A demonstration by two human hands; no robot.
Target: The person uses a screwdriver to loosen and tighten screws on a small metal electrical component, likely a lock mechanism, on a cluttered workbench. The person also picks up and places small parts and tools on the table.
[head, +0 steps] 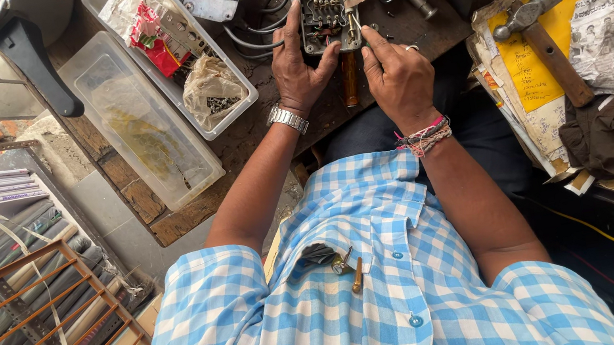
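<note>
The left hand (298, 69) clasps the left edge of a small electrical unit (326, 13), thumb hooked under its near end and fingers up its side, while the right hand (397, 76) pinches its right edge with forefinger outstretched, a brown-handled tool (349, 78) standing between the two. The unit lies on the wooden bench (254, 136), grey cables (262, 26) just behind, a hammer (539, 28) well right. Seemingly mid-repair; next comes fine fingertip work.
</note>
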